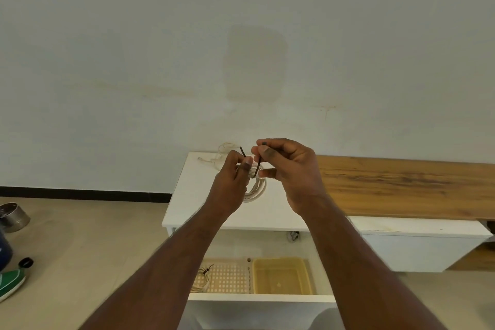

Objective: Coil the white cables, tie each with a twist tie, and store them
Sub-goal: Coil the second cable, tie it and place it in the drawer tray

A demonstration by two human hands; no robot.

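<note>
A home living room is showing itself here: a low white media cabinet [230,211] is standing against a plain painted wall [160,48], a wood-grain plank [401,185] is topping its right section, and a green sneaker [10,284] is lying on the beige floor [93,236].

We find no readable text, no labels, no brands, no numbers, no signs on anything in the head view

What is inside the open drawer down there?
The open drawer holds a perforated tray with one tied white coil, beside a yellowish tub that looks empty. The left arm covers part of the coil.
</note>
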